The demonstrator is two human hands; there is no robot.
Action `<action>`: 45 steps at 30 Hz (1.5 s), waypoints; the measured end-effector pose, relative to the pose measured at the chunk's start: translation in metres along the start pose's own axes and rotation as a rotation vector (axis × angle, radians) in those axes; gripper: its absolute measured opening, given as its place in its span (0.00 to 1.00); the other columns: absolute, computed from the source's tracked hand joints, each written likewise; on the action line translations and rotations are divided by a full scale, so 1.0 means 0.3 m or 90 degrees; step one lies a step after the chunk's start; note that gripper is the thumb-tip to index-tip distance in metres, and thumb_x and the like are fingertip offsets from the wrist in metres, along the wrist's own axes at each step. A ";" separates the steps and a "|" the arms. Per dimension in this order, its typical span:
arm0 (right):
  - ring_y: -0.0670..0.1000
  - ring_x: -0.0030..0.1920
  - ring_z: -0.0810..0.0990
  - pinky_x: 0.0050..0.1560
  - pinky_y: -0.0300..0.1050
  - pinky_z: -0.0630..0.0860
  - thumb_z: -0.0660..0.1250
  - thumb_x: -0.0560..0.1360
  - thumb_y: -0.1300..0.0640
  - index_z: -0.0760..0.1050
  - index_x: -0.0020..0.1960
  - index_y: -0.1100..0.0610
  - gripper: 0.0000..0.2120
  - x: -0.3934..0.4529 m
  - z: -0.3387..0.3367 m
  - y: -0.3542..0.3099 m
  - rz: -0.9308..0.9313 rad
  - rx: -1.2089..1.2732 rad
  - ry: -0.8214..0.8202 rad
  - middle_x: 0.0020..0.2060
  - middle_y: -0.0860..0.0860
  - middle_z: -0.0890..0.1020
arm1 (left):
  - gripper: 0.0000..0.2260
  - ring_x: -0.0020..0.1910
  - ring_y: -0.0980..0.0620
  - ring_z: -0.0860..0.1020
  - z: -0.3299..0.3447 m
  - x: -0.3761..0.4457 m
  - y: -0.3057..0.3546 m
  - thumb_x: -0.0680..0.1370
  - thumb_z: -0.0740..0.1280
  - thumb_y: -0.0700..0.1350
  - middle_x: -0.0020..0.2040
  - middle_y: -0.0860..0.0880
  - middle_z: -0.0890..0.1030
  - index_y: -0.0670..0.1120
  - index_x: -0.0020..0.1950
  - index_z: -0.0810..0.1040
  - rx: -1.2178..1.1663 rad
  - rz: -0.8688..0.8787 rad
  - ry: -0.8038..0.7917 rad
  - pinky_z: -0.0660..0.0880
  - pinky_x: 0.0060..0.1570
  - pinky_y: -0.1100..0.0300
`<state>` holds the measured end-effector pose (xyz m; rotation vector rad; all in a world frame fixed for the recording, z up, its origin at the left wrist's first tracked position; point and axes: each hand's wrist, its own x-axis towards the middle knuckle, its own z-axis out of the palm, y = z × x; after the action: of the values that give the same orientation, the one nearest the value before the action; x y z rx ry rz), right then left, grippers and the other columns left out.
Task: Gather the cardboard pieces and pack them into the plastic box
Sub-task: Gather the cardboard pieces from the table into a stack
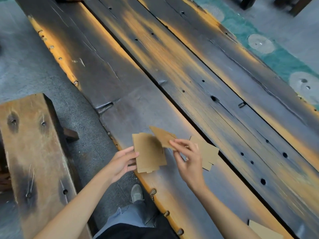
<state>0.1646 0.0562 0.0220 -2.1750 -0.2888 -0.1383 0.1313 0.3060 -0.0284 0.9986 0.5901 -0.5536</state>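
Note:
My left hand (123,163) grips the left edge of a flat stack of brown cardboard pieces (149,152) above the near plank of the table. My right hand (189,158) pinches one tilted cardboard piece (163,136) between thumb and fingers, just over the stack's upper right corner. Another cardboard piece (208,152) lies flat on the table, partly hidden behind my right hand. A further cardboard piece (264,230) lies at the bottom right edge of the view. No plastic box is in view.
The dark, worn plank table (172,66) runs diagonally, with deep gaps between planks and bolt heads along its near edge. A wooden bench (34,144) stands to the left. Grey floor, my trouser leg and shoe (137,193) lie between bench and table.

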 end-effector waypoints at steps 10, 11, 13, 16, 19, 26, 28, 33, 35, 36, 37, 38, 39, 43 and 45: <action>0.55 0.72 0.71 0.63 0.57 0.67 0.64 0.81 0.52 0.77 0.67 0.36 0.18 -0.211 -0.085 0.095 -0.092 -0.169 -0.075 0.73 0.47 0.74 | 0.20 0.52 0.46 0.86 0.226 0.003 -0.057 0.80 0.65 0.38 0.62 0.40 0.83 0.43 0.73 0.74 -0.092 -0.015 -0.138 0.85 0.48 0.52; 0.55 0.73 0.70 0.65 0.57 0.67 0.64 0.81 0.52 0.77 0.68 0.36 0.19 -0.222 -0.098 0.101 -0.076 -0.163 -0.080 0.74 0.47 0.73 | 0.20 0.51 0.45 0.86 0.240 0.004 -0.068 0.80 0.64 0.38 0.61 0.40 0.84 0.43 0.73 0.73 -0.102 -0.022 -0.147 0.85 0.47 0.52; 0.55 0.75 0.67 0.71 0.54 0.65 0.64 0.80 0.55 0.76 0.69 0.36 0.21 -0.242 -0.126 0.109 -0.044 -0.134 -0.101 0.75 0.49 0.71 | 0.20 0.53 0.44 0.86 0.268 0.004 -0.093 0.81 0.63 0.38 0.62 0.39 0.83 0.43 0.74 0.72 -0.112 -0.036 -0.172 0.85 0.48 0.51; 0.54 0.77 0.63 0.77 0.42 0.57 0.63 0.79 0.57 0.75 0.70 0.37 0.23 -0.270 -0.169 0.119 -0.004 -0.113 -0.127 0.77 0.49 0.67 | 0.20 0.56 0.42 0.85 0.305 0.000 -0.126 0.82 0.61 0.38 0.66 0.38 0.80 0.44 0.75 0.72 -0.129 -0.054 -0.203 0.84 0.51 0.50; 0.52 0.78 0.60 0.77 0.36 0.51 0.62 0.80 0.57 0.74 0.71 0.36 0.24 -0.298 -0.202 0.133 0.021 -0.113 -0.144 0.78 0.49 0.65 | 0.21 0.55 0.43 0.85 0.343 -0.003 -0.157 0.81 0.62 0.38 0.66 0.38 0.80 0.44 0.75 0.71 -0.144 -0.071 -0.200 0.85 0.51 0.51; 0.50 0.80 0.53 0.78 0.44 0.53 0.60 0.80 0.56 0.72 0.72 0.35 0.25 -0.372 -0.237 0.169 0.047 -0.114 -0.190 0.80 0.48 0.60 | 0.21 0.56 0.43 0.85 0.393 0.004 -0.197 0.82 0.64 0.41 0.67 0.37 0.80 0.42 0.75 0.71 -0.128 -0.086 -0.195 0.84 0.51 0.49; 0.51 0.80 0.53 0.78 0.45 0.52 0.60 0.79 0.55 0.72 0.72 0.36 0.25 -0.382 -0.238 0.176 0.045 -0.119 -0.199 0.80 0.49 0.60 | 0.20 0.56 0.42 0.84 0.401 0.007 -0.208 0.82 0.65 0.41 0.67 0.36 0.80 0.42 0.74 0.72 -0.100 -0.086 -0.184 0.84 0.49 0.48; 0.52 0.80 0.52 0.77 0.47 0.51 0.58 0.78 0.53 0.72 0.72 0.37 0.25 -0.392 -0.224 0.201 0.038 -0.152 -0.259 0.80 0.48 0.60 | 0.20 0.57 0.41 0.84 0.406 0.014 -0.238 0.79 0.67 0.38 0.65 0.37 0.81 0.42 0.72 0.74 0.002 -0.071 -0.121 0.84 0.49 0.45; 0.48 0.78 0.57 0.74 0.49 0.57 0.57 0.78 0.51 0.75 0.69 0.38 0.23 -0.374 -0.219 0.230 0.090 -0.117 -0.282 0.78 0.44 0.64 | 0.20 0.60 0.39 0.83 0.391 0.018 -0.247 0.79 0.68 0.38 0.65 0.39 0.82 0.43 0.72 0.74 0.048 -0.070 -0.099 0.83 0.53 0.43; 0.48 0.76 0.61 0.72 0.50 0.60 0.57 0.77 0.52 0.77 0.68 0.39 0.22 -0.357 -0.217 0.249 0.128 -0.085 -0.270 0.77 0.44 0.67 | 0.20 0.61 0.39 0.83 0.380 0.020 -0.251 0.79 0.68 0.38 0.65 0.39 0.82 0.43 0.72 0.74 0.066 -0.070 -0.086 0.83 0.55 0.42; 0.48 0.74 0.65 0.72 0.51 0.64 0.58 0.78 0.53 0.78 0.67 0.43 0.21 -0.332 -0.219 0.279 0.167 -0.053 -0.239 0.74 0.45 0.70 | 0.20 0.62 0.39 0.82 0.369 0.025 -0.253 0.79 0.68 0.38 0.65 0.39 0.82 0.43 0.72 0.73 0.078 -0.071 -0.076 0.82 0.56 0.42; 0.48 0.71 0.69 0.71 0.53 0.67 0.60 0.78 0.56 0.79 0.66 0.47 0.19 -0.302 -0.224 0.313 0.205 -0.032 -0.195 0.71 0.47 0.73 | 0.20 0.63 0.38 0.82 0.357 0.027 -0.255 0.80 0.67 0.38 0.65 0.40 0.82 0.43 0.72 0.73 0.083 -0.073 -0.068 0.82 0.57 0.41; 0.49 0.69 0.72 0.70 0.54 0.70 0.61 0.79 0.58 0.79 0.66 0.51 0.17 -0.265 -0.233 0.347 0.240 -0.026 -0.147 0.68 0.48 0.76 | 0.20 0.63 0.38 0.82 0.347 0.030 -0.256 0.80 0.67 0.37 0.65 0.40 0.83 0.43 0.72 0.73 0.086 -0.074 -0.062 0.82 0.57 0.42; 0.52 0.64 0.77 0.67 0.54 0.74 0.67 0.79 0.56 0.71 0.71 0.56 0.21 -0.095 -0.284 0.480 0.425 -0.047 -0.046 0.67 0.53 0.77 | 0.19 0.62 0.39 0.82 0.327 0.032 -0.255 0.81 0.66 0.36 0.64 0.40 0.83 0.43 0.72 0.73 0.096 -0.074 -0.040 0.82 0.57 0.43; 0.55 0.68 0.75 0.68 0.53 0.73 0.70 0.78 0.52 0.66 0.75 0.56 0.28 -0.024 -0.294 0.531 0.518 -0.042 -0.017 0.70 0.55 0.75 | 0.19 0.62 0.39 0.82 0.320 0.036 -0.249 0.81 0.66 0.36 0.64 0.41 0.83 0.43 0.72 0.73 0.099 -0.069 -0.031 0.82 0.57 0.43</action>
<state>0.1994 -0.1059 -0.0538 -2.1922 0.5974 0.3421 0.1081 0.1868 -0.0411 1.1003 0.5661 -0.7268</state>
